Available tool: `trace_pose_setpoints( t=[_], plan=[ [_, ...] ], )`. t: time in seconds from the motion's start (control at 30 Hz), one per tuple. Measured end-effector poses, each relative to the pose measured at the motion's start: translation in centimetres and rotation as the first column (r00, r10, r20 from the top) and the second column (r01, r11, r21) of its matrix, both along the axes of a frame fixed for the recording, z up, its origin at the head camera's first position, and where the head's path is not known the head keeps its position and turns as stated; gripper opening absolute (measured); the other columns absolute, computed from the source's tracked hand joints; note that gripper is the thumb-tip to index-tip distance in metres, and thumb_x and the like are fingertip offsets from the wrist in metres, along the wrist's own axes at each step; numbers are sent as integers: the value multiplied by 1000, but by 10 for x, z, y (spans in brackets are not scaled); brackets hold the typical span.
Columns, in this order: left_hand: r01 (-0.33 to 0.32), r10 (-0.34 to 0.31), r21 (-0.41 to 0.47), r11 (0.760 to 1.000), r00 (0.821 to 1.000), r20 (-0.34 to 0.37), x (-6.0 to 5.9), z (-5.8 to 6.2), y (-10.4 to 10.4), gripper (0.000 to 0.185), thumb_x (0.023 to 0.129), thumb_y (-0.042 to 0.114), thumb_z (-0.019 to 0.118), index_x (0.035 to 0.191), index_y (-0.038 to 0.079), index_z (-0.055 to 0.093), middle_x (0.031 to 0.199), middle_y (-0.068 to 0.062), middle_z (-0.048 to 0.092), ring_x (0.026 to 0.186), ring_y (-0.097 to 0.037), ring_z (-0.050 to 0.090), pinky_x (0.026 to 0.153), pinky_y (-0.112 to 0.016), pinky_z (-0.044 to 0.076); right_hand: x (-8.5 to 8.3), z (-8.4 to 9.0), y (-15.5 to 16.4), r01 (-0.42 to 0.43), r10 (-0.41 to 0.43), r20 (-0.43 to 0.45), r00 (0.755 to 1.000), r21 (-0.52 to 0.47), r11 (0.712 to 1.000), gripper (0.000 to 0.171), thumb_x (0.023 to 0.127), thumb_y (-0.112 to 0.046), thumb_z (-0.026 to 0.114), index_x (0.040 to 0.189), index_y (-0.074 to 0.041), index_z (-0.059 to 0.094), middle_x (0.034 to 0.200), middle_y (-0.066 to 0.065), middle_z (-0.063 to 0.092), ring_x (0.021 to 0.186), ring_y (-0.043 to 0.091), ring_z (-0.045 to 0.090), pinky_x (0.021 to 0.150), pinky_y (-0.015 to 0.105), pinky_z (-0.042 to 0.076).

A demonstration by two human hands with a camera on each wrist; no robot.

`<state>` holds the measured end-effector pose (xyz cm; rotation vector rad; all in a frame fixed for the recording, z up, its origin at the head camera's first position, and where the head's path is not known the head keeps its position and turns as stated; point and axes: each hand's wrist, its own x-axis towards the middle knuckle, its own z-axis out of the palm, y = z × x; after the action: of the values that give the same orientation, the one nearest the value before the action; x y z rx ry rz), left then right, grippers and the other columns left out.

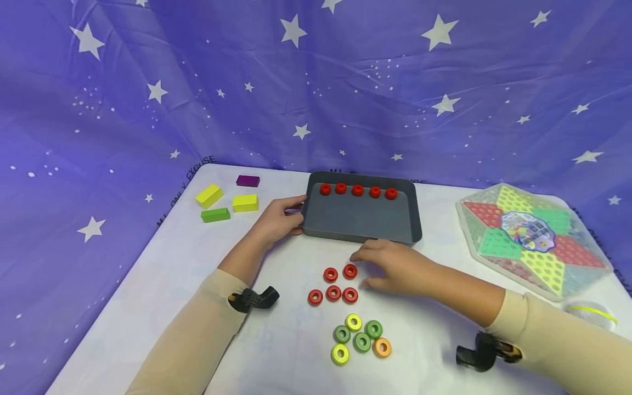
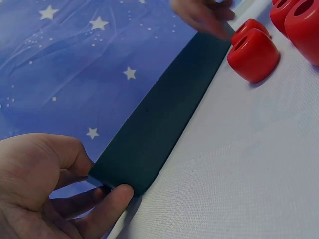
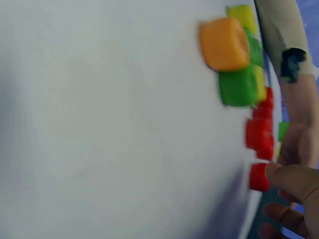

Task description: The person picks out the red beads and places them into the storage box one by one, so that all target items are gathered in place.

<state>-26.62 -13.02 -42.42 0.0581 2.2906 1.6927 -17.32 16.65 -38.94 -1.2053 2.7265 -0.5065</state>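
Note:
A dark grey tray (image 1: 360, 216) has several red beads (image 1: 357, 190) lined up along its far wall. My left hand (image 1: 281, 222) holds the tray's left side; in the left wrist view its fingertips (image 2: 124, 193) grip around a corner. Several red ring-shaped beads (image 1: 333, 293) lie in front of the tray. My right hand (image 1: 395, 267) hovers beside them, thumb and index finger apart around the right side of the nearest red bead (image 1: 350, 271). In the right wrist view the thumb (image 3: 284, 174) overlaps a red bead (image 3: 258, 177).
Green, yellow and orange beads (image 1: 362, 342) lie nearer the front. Yellow, green and purple blocks (image 1: 245, 203) sit at the back left. A hexagonal Chinese checkers board (image 1: 530, 238) lies at the right, with a clear round container (image 1: 590, 314) before it.

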Motion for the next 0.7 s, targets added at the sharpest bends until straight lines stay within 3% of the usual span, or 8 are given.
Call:
trace_pose_setpoints(
  t=[0.2, 0.43, 0.7],
  plan=[
    [11, -11, 3, 1000, 1000, -4, 0, 0, -2, 64, 91, 4, 57, 152, 19, 49, 141, -9, 55, 112, -26, 61, 79, -33, 64, 4, -14, -8, 35, -35, -17, 999, 3, 999, 42, 85, -32, 81, 123, -20, 70, 116, -9, 67, 105, 13, 58, 91, 36, 55],
    [7, -7, 4, 1000, 1000, 4, 0, 2, -2, 63, 91, 5, 57, 152, 20, 49, 140, -8, 55, 113, -26, 61, 80, -34, 64, 5, -21, -12, -16, 12, -71, 997, -51, 999, 30, 85, -22, 77, 115, -18, 73, 107, -11, 68, 99, 10, 55, 86, 32, 53],
    [9, -9, 10, 1000, 1000, 1, 0, 1, -1, 63, 91, 4, 57, 152, 18, 50, 140, -9, 55, 112, -26, 61, 79, -35, 64, 2, -2, 5, -27, 23, -80, 997, -45, 999, 30, 83, -22, 78, 112, -20, 73, 102, -16, 65, 96, 7, 52, 82, 31, 53]
  ],
)
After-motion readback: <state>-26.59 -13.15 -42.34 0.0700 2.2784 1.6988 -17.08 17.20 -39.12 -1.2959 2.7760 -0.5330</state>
